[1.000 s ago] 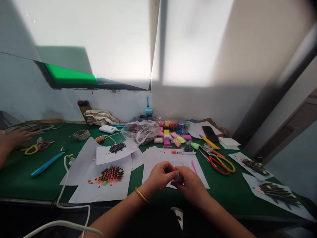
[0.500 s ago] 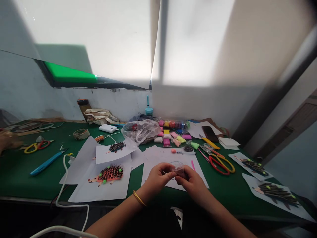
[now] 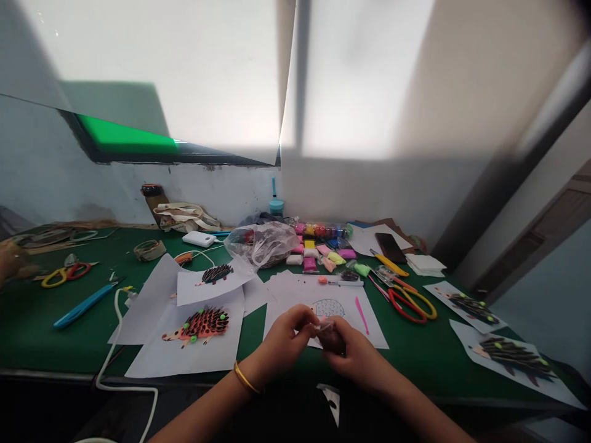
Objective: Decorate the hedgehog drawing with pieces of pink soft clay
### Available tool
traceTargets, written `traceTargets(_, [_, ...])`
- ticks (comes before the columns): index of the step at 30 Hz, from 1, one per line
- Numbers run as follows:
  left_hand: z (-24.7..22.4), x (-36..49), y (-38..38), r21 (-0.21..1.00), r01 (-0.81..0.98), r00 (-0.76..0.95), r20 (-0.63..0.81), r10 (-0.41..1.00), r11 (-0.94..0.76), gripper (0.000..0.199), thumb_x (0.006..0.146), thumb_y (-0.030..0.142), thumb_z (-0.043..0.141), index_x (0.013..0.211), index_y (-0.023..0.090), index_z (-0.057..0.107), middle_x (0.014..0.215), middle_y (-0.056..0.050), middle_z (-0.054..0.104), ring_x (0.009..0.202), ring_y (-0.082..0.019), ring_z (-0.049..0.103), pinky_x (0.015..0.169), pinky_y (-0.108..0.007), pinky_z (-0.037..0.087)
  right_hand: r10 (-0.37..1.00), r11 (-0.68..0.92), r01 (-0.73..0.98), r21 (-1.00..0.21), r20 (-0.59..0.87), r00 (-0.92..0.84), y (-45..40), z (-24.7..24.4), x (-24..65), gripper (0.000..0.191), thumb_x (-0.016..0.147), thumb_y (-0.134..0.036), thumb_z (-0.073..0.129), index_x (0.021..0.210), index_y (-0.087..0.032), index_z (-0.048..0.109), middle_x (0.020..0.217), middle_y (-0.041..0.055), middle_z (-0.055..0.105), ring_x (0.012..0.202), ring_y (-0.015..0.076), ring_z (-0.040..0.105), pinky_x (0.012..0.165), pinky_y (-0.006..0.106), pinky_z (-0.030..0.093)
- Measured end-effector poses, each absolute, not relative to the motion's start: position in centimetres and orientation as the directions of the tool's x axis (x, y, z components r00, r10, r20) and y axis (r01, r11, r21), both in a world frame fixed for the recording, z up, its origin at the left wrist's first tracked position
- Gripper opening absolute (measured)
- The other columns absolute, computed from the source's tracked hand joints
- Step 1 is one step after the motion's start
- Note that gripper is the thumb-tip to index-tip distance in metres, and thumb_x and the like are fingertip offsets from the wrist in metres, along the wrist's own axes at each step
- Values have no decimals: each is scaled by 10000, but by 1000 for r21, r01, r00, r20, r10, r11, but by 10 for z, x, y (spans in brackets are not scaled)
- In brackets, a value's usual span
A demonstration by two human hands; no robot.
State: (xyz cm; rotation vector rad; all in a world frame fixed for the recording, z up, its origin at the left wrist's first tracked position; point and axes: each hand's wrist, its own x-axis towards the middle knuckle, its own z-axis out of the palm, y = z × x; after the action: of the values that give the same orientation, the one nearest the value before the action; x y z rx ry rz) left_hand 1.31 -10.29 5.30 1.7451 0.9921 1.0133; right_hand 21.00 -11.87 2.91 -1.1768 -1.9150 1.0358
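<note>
Both my hands are close together over a white sheet (image 3: pixel 373 329) at the table's front. Between them is a small clear packet (image 3: pixel 331 337) with brown contents, probably modelling clay. My right hand (image 3: pixel 357 355) wraps round the packet's body, while my left hand (image 3: pixel 289 335) pinches its crinkled upper edge. Behind the fingers, an outline drawing (image 3: pixel 329 306) with scale-like marks shows on the sheet. A thin pink plastic tool (image 3: pixel 362 315) lies right of the drawing. Beyond it are a pen (image 3: pixel 348 283) and a dark packet (image 3: pixel 349 275).
Coloured clay packets (image 3: pixel 310 264) lie behind the sheet beside a plastic bag (image 3: pixel 265 243). Hedgehog pictures (image 3: pixel 203 326) are at left, more at right. Red-yellow scissors (image 3: pixel 410 304), a phone (image 3: pixel 390 247), a blue cutter (image 3: pixel 85 306) and a white cable (image 3: pixel 117 344) surround the work. Another person's blurred hand (image 3: pixel 13 261) is far left.
My hands have shifted slightly and turned the packet, so its brown body now shows in my right hand. More of the drawing and the pink tool is uncovered.
</note>
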Motion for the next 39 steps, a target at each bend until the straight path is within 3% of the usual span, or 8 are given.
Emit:
traceTargets(5, [61, 8, -100, 937, 262, 506, 72, 860, -232, 156, 854, 285, 583, 923, 202, 695, 888, -27, 689, 800, -167, 627, 768, -286, 494, 950, 249, 535, -807, 97, -296, -120, 24, 213, 452, 658, -153, 711, 1055, -239, 513, 956, 1, 643, 820, 181, 602, 692, 278, 475])
traceTargets(10, [47, 7, -97, 958, 253, 450, 6, 893, -134, 263, 812, 303, 621, 1036, 209, 723, 965, -40, 724, 815, -180, 646, 798, -309, 503, 930, 346, 562, -751, 195, -313, -122, 23, 216, 301, 763, -155, 629, 1044, -244, 571, 988, 17, 643, 868, 183, 608, 742, 289, 477])
traceTargets(15, [45, 5, -95, 939, 313, 469, -21, 883, -144, 347, 795, 308, 631, 1118, 223, 726, 1036, -56, 729, 917, -213, 646, 828, -313, 493, 901, 424, 603, -676, 250, -354, -122, 25, 217, 40, 874, -203, 551, 880, -231, 578, 845, 4, 624, 761, 167, 579, 664, 273, 434])
traceTargets(18, [48, 5, -94, 935, 325, 480, -37, 876, -139, 389, 796, 309, 629, 1167, 225, 707, 1041, -58, 728, 920, -215, 647, 824, -313, 490, 900, 431, 628, -648, 254, -355, -121, 22, 215, 76, 906, -230, 526, 834, -227, 550, 820, 5, 613, 733, 166, 566, 641, 272, 415])
traceTargets(24, [52, 8, -96, 953, 265, 488, -2, 873, -146, 243, 773, 281, 652, 985, 201, 738, 960, -47, 728, 888, -203, 651, 805, -293, 489, 879, 465, 598, -653, 264, -396, -121, 21, 212, 69, 883, -170, 509, 874, -227, 547, 864, 14, 600, 771, 169, 556, 675, 275, 434])
traceTargets(31, [70, -1, -97, 775, 542, 503, 12, 864, -326, 190, 758, 338, 692, 916, 268, 773, 875, -17, 730, 800, -201, 632, 680, -260, 439, 868, 480, 599, -641, 246, -432, -121, 20, 211, 189, 860, -137, 522, 1009, -233, 587, 963, 39, 623, 863, 192, 585, 737, 300, 461])
traceTargets(39, [70, 5, -99, 689, 624, 525, -21, 851, -368, 215, 820, 344, 613, 941, 241, 758, 898, -8, 736, 815, -180, 623, 690, -245, 399, 892, 410, 647, -643, 135, -431, -121, 24, 208, 97, 897, -176, 483, 861, -208, 568, 896, 36, 619, 806, 180, 570, 689, 286, 422])
